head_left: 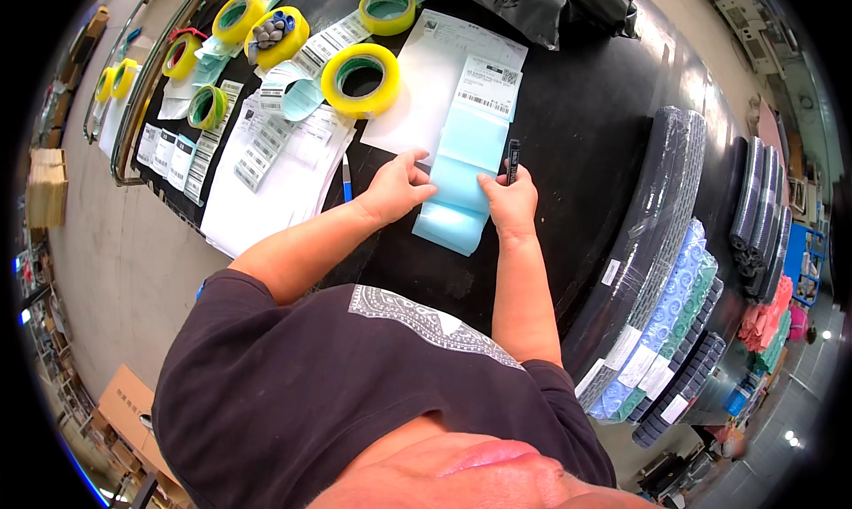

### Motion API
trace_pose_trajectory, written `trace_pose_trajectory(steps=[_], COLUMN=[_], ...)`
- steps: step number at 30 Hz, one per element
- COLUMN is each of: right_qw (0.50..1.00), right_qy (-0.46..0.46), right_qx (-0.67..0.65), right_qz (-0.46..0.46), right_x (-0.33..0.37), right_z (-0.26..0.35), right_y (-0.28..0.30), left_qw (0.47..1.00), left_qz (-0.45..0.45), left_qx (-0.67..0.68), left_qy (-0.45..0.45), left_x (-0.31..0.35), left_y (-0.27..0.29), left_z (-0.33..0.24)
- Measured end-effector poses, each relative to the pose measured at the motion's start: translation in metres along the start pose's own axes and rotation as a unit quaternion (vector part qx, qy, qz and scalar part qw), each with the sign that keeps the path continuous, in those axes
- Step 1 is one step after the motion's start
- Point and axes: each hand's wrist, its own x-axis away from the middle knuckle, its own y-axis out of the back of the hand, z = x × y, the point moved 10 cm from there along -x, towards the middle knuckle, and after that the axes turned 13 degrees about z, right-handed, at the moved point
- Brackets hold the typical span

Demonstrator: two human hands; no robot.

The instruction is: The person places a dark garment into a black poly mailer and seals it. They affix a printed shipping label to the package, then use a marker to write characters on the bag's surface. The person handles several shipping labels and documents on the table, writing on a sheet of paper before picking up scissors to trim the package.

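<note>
A strip of light-blue label backing (463, 154) lies on the black table, with a white printed label (488, 85) at its far end. My left hand (396, 188) is at the strip's left edge, thumb and forefinger apart, the thumb tip at the edge. In my right hand (512, 198) a black marker (513, 158) stands up between the fingers, while the thumb rests on the strip's right edge. Beneath the strip's far part lies a white printed sheet (417, 92).
Yellow tape rolls (361, 80), stacked papers (266, 185) and a blue-handled pen or cutter (347, 185) lie to the left. Black plastic bags (524, 7) are at the far edge. Wrapped rolled mats (652, 216) line the right side.
</note>
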Motion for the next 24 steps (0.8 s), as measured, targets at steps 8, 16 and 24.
trace_pose_trajectory(steps=[8,16,24], right_qw=[0.999,0.988,0.981], right_qy=[0.014,0.055,0.043], right_qx=[-0.044,-0.118,-0.168], right_qz=[-0.019,-0.080,-0.090], right_x=[-0.019,-0.021,0.000], right_z=[-0.015,-0.054,-0.071], right_y=[0.003,0.065,0.096], left_qw=[1.000,0.866,0.801], left_qz=[-0.010,-0.126,-0.002], left_qx=[-0.020,-0.434,-0.587], left_qy=[-0.016,-0.213,-0.119], left_x=[0.008,0.031,-0.008], left_y=[0.000,0.028,0.028], left_z=[-0.008,-0.088,-0.063])
